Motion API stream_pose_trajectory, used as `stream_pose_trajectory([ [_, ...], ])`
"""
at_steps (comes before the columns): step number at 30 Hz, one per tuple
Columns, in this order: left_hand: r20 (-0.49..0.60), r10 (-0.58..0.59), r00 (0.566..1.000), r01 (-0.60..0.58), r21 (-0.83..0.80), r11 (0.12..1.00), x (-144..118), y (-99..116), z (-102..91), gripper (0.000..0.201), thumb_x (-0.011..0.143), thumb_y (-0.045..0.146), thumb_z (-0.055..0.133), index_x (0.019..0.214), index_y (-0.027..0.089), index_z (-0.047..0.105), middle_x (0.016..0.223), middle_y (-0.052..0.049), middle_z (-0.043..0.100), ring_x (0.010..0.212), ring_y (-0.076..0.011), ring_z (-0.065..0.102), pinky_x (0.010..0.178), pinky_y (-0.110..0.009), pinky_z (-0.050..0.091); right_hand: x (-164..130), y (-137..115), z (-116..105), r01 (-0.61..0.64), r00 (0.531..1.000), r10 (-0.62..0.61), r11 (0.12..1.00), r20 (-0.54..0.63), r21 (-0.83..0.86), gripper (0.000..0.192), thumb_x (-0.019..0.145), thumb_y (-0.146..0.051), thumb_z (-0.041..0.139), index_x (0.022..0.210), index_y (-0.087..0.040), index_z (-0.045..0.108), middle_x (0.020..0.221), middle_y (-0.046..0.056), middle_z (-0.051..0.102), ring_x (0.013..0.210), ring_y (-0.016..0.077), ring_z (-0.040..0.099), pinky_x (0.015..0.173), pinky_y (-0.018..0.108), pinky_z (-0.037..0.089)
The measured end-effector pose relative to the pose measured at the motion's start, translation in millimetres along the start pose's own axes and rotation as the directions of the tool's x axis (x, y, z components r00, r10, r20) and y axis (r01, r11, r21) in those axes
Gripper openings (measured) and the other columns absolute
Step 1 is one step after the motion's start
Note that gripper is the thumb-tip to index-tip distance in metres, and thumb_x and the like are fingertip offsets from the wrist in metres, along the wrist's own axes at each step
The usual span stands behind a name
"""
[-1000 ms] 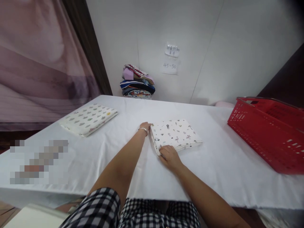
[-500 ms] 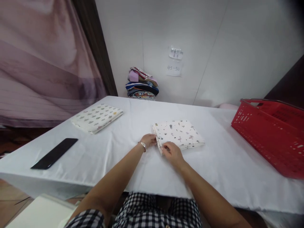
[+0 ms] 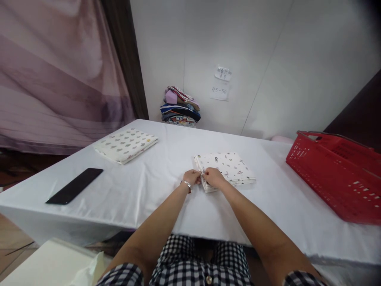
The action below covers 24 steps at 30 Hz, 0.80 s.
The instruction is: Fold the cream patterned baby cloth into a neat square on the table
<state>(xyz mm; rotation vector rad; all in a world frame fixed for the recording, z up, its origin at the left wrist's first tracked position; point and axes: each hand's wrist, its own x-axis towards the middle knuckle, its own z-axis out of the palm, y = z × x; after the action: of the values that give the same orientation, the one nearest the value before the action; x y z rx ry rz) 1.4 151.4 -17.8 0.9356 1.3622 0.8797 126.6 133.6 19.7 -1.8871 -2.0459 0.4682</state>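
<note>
A folded white cloth with small scattered prints lies flat on the table in front of me. My left hand, with a bracelet at the wrist, pinches the cloth's left edge. Close beside it, my right hand has its fingers closed on the same edge, resting over the near left corner. The fingertips of both hands nearly meet there. Farther left lies a second folded white cloth with rows of grey prints, touched by neither hand.
A black phone-like slab lies at the table's left. On the right stands a red plastic basket. Behind the white-covered table, a pile of folded fabrics is against the wall. A pale box-like surface sits low at left.
My right hand has moved up along the cloth's left edge, closer to my left hand. My left hand has shifted slightly right and down. The view has tilted a little.
</note>
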Motion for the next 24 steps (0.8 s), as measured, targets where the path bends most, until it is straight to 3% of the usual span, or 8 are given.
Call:
stream_pose_trajectory([
  [10, -0.061, 0.131, 0.989, -0.119, 0.167, 0.979, -10, 4, 3.5, 0.012, 0.075, 0.024, 0.058, 0.067, 0.014, 0.059, 0.046, 0.003, 0.052, 0.046, -0.0096, 0.052, 0.046, -0.019, 0.04, -4, 2, -9, -0.017, 1.0, 0.017, 0.995, -0.002, 0.102, 0.012, 0.072, -0.02, 0.052, 0.07, -0.016, 0.063, 0.055, -0.002, 0.058, 0.056, 0.0102, 0.051, 0.054, 0.019, 0.032],
  [18, -0.122, 0.295, 0.948, -0.247, 0.306, 0.919, -15, 9, 7.4, 0.007, 0.072, 0.015, 0.059, 0.073, 0.016, 0.065, 0.078, -0.002, 0.067, 0.077, -0.0122, 0.06, 0.071, -0.02, 0.044, -3, 3, -5, -0.019, 0.999, 0.022, 0.995, -0.024, 0.1, 0.013, 0.071, -0.019, 0.051, 0.07, -0.017, 0.064, 0.059, -0.001, 0.06, 0.059, 0.0105, 0.052, 0.054, 0.019, 0.031],
  [24, -0.089, 0.243, 0.966, -0.204, 0.316, 0.926, -20, 11, 6.8, 0.008, 0.071, 0.014, 0.058, 0.071, 0.016, 0.066, 0.069, -0.002, 0.066, 0.067, -0.0119, 0.06, 0.064, -0.02, 0.044, -3, 2, -4, -0.03, 0.999, 0.031, 0.996, -0.009, 0.079, 0.012, 0.072, -0.02, 0.052, 0.069, -0.017, 0.063, 0.065, 0.0, 0.062, 0.061, 0.0106, 0.052, 0.054, 0.019, 0.03],
])
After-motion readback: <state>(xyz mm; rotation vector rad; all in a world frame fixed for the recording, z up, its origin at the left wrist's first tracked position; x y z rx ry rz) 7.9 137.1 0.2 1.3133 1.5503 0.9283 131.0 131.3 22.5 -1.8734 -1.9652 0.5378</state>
